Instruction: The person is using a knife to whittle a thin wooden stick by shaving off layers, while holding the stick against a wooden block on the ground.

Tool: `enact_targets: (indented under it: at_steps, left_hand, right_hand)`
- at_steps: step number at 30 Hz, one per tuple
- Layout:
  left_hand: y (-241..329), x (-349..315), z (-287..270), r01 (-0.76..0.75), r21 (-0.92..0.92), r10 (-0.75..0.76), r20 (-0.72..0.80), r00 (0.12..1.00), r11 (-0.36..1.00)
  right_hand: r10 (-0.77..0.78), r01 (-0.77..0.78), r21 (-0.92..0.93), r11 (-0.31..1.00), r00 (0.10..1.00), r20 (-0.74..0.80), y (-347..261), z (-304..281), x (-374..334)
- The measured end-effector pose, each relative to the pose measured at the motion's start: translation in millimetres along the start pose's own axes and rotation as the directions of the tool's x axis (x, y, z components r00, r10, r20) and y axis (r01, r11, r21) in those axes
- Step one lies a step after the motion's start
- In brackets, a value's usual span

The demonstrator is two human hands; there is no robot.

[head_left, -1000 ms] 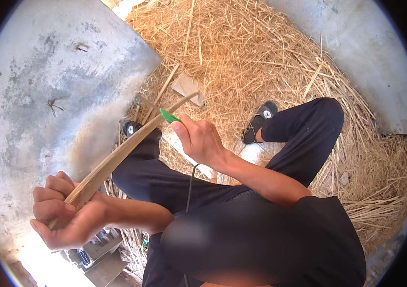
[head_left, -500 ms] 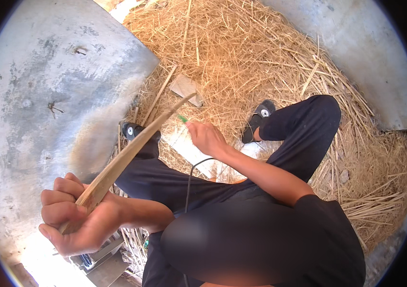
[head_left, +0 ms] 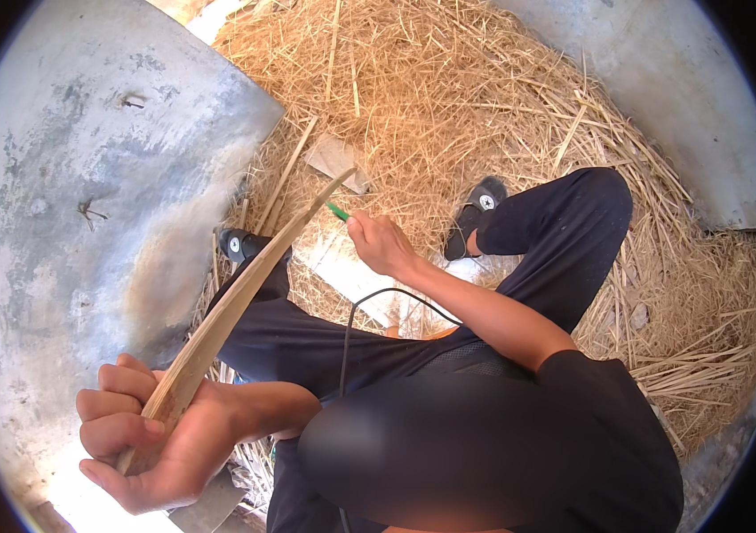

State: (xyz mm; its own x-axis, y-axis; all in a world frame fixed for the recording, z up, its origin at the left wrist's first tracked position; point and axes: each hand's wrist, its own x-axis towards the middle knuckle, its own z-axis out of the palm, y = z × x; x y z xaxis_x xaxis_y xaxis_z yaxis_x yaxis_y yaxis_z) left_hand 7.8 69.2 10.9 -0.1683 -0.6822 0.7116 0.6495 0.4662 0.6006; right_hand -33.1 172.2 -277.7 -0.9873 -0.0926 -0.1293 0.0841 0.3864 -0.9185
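Left hand (head_left: 186, 450) lower with wooden strip (head_left: 227, 300)

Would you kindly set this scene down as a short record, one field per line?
Left hand: closed around the near end of a long wooden strip
Right hand: holding a small green tool close to the strip's tapered far end; contact unclear
Ground: loose straw
Feet: dark shoes, set apart
Cord: dark, passing over the dark trousers
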Motion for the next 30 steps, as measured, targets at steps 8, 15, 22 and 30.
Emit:
enact_targets:
  at_steps: [8, 15, 22, 30]
  left_hand:
    - [0, -5, 3, -0.054, 0.026, 0.054, 0.005, 0.999, 0.998]
    - [-7, 1, -2, -0.092, 0.075, 0.089, 0.049, 0.995, 0.993]
    - [-5, 1, 1, -0.057, 0.047, 0.056, 0.012, 0.998, 0.997]
    - [-2, 0, -1, -0.045, 0.051, 0.044, 0.019, 0.999, 0.998]
  right_hand:
    - [-0.102, 0.102, -0.005, 0.995, 0.990, -0.101, -11, -5, 22]
    - [0.132, -0.132, -0.115, 0.985, 0.991, -0.009, 53, 10, 42]
    - [0.054, -0.050, -0.081, 0.995, 0.997, 0.049, 19, 4, 35]
    - [0.003, 0.002, -0.111, 0.994, 0.999, 0.051, 5, 5, 21]
